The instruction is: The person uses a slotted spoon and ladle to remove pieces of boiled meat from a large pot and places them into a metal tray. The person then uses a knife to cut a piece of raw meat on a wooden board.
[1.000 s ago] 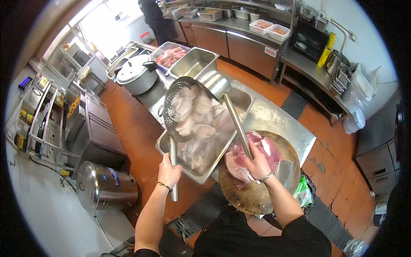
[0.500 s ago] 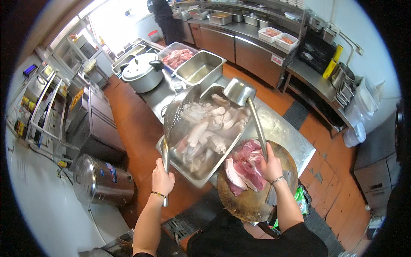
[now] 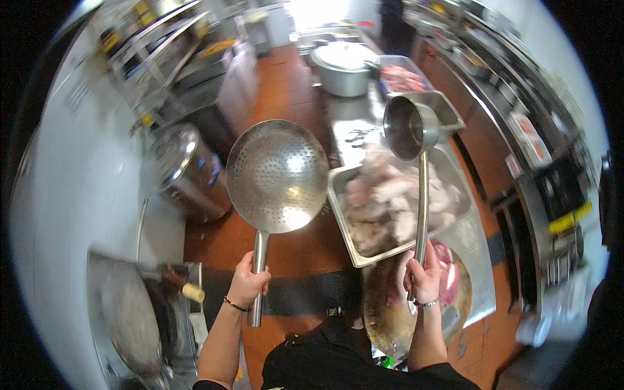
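Note:
My left hand (image 3: 247, 282) grips the handle of a large round perforated skimmer (image 3: 278, 175), which hangs over the floor left of the table. In my right hand (image 3: 424, 276) is the long handle of a deep metal ladle (image 3: 411, 128). The ladle's bowl is raised above the far side of a steel pan (image 3: 364, 258) heaped with pale pieces of meat (image 3: 396, 192). Below my right hand, a slab of raw red meat (image 3: 448, 270) lies on a round wooden chopping board (image 3: 383, 318), partly hidden by that hand and forearm.
A lidded pressure cooker (image 3: 344, 68), a clear tub of raw meat (image 3: 402, 79) and another steel pan (image 3: 448, 114) stand farther along the table. A tall steel pot (image 3: 188, 169) is at left. Lower left sits a wok (image 3: 130, 318). Counters line the right wall.
My view has turned left, toward the wok. The skimmer has swung away from over the meat pan and now shows its round face; the ladle's bowl has tipped upright, its opening now visible.

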Available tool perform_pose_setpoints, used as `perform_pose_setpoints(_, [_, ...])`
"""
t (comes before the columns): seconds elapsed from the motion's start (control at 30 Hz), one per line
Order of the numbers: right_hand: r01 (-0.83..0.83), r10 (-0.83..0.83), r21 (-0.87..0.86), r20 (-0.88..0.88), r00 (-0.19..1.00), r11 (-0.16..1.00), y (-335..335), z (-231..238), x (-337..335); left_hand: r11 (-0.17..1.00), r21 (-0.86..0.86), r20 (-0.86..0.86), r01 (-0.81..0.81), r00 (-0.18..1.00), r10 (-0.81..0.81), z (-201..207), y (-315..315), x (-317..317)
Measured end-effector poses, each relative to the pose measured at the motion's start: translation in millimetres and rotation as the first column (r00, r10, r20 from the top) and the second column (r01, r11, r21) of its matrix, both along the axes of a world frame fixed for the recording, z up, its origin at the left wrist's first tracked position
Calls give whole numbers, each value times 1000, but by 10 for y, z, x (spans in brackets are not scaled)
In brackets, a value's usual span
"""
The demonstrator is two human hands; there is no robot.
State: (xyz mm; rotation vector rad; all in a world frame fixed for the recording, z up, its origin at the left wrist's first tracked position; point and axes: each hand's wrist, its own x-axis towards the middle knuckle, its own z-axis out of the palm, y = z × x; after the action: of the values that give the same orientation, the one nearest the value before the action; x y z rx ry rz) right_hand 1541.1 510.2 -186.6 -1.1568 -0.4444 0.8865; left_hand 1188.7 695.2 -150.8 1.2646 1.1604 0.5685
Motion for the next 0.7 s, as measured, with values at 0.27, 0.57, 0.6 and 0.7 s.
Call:
perform_pose_setpoints(0.27, [-603,647,236,-240,723,762,1090,325,-1390,852,-325,354,-412,782,513,227,-977,-2302])
perform_pose_setpoints(0.57, [-892,902,-259,332,278,370,1577,359,-4072,485,270,-416,-832,353,838,577,-2271,-5331])
perform_pose_setpoints(0.6, [-870,846,-306,494,201,385,1650,367,-4402,443,314,-420,-840,295,858,556,-2394,-5659])
perform_pose_setpoints(0.7, [-787,724,-474,688,-50,395,1922,342,-5363,592,515,-704,-620,89,705,407,-2525,-6622])
